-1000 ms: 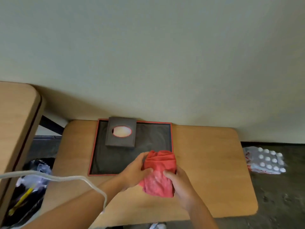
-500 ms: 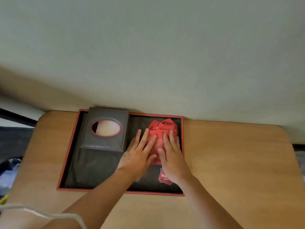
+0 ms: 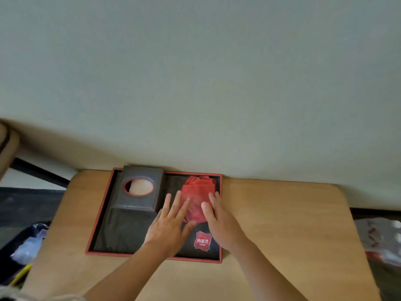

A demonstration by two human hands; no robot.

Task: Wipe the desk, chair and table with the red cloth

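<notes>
The red cloth [image 3: 198, 193] lies bunched in the far right corner of a black tray with a red rim [image 3: 98, 224], which sits on the wooden table [image 3: 282, 224] against the wall. My left hand [image 3: 170, 223] is flat with fingers spread, its fingertips at the cloth's left edge. My right hand [image 3: 219, 220] rests flat too, fingers lying on the cloth's right side. Neither hand grips the cloth.
A dark tissue box [image 3: 138, 190] with an oval opening stands in the tray's far left. A red logo [image 3: 202, 241] marks the tray floor. A bin with rubbish [image 3: 23, 248] is at the left, a wrapped pack [image 3: 382, 242] on the floor right.
A second ago both hands held the cloth above the table's near side. They carried it to the tray's far right corner and now lie flat on it, drawn slightly back.
</notes>
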